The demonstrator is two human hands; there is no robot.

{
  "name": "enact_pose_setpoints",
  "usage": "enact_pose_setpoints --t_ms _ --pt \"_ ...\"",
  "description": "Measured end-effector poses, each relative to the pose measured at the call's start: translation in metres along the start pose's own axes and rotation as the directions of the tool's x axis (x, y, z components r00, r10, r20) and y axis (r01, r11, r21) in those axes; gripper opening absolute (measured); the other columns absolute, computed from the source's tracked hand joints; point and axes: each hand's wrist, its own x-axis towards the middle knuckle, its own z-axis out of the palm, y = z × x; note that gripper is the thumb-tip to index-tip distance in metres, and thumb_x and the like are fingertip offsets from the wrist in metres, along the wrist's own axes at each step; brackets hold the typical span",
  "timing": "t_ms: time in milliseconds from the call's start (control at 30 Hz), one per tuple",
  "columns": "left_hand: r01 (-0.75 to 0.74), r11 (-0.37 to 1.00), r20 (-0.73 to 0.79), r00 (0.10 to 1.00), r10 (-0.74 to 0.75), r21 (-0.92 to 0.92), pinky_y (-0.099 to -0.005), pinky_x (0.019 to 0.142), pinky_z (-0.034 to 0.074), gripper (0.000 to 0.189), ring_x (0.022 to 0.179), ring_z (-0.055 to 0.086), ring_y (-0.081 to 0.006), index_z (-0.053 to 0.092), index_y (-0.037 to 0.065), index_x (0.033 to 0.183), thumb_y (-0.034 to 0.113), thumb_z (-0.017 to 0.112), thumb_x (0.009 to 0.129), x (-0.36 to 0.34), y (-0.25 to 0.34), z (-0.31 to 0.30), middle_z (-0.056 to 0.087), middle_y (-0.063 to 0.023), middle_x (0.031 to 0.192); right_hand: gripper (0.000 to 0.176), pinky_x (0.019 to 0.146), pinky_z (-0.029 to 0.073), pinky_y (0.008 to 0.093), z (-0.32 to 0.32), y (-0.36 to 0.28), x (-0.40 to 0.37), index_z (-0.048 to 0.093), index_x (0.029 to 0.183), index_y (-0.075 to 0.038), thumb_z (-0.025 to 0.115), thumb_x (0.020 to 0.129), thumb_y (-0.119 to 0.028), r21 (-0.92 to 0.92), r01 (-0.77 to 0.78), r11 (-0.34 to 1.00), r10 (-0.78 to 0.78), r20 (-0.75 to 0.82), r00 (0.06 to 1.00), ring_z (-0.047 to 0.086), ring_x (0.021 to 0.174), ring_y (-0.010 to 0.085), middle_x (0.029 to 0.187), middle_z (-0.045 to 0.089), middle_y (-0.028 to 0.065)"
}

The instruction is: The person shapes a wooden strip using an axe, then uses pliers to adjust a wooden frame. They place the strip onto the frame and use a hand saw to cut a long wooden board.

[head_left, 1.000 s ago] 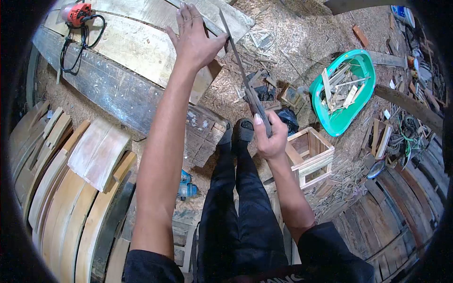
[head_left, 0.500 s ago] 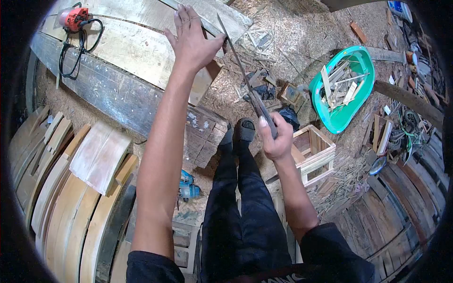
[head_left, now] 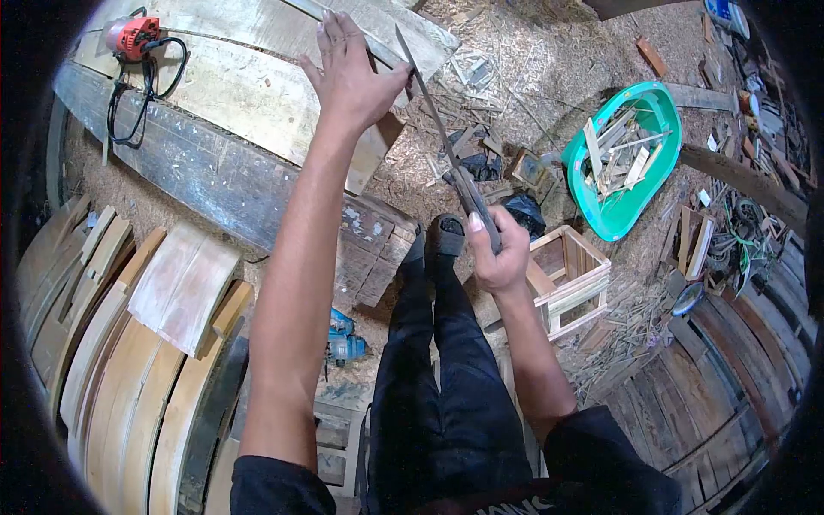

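1. The right hand [head_left: 498, 253] is clenched around the handle of a long blade [head_left: 433, 116], above the person's feet.
2. The blade slants far and left; its tip lies just beside the left thumb.
3. The left hand [head_left: 350, 73] is spread flat, fingers straight, on a thin wooden strip [head_left: 388, 53] lying across a pale plank [head_left: 240, 86].
4. The 2 hands are well apart.
5. A red power tool [head_left: 133, 36] sits far left; a green basin [head_left: 601, 225] of offcuts is to the right, and a small wooden crate [head_left: 571, 275] stands just beside the right hand.
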Motion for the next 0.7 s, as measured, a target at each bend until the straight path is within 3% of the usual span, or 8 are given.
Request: enact_pose_setpoints --t_ms 200,500,700 --pt "0.049 0.998 0.049 0.998 -0.050 0.029 -0.0594 0.119 -0.004 0.115 0.153 0.005 -0.0354 0.006 -0.003 0.156 0.055 0.065 0.076 0.001 0.004 -0.003 0.005 -0.0235 0.164 0.022 0.049 0.040 0.0288 0.000 -0.001 -0.001 0.062 0.084 -0.001 0.064 0.093 -0.020 -0.005 -0.020 1.000 0.020 0.009 1.000 0.047 0.053 0.0070 0.056 0.049 0.0027" --pt "0.042 0.999 0.032 0.999 -0.043 0.027 -0.0588 0.119 -0.004 0.114 0.153 0.005 -0.0351 0.007 -0.003 0.156 0.054 0.064 0.075 0.000 0.005 -0.003 0.006 -0.0236 0.163 0.022 0.049 0.037 0.0257 -0.001 -0.007 0.011 0.063 0.086 0.000 0.064 0.094 -0.020 0.030 -0.025 0.999 0.026 -0.022 0.999 0.044 0.056 0.0044 0.059 0.050 -0.0021" --pt "0.039 0.999 0.015 0.999 -0.039 0.030 -0.0600 0.119 -0.003 0.114 0.152 0.007 -0.0356 0.008 -0.003 0.156 0.054 0.067 0.076 0.000 0.005 -0.002 0.007 -0.0234 0.163 0.022 0.049 0.037 0.0262 -0.004 -0.005 0.007 0.063 0.085 0.000 0.065 0.093 -0.021 -0.025 0.020 0.999 -0.020 0.012 1.000 0.045 0.055 0.0045 0.058 0.050 -0.0005"
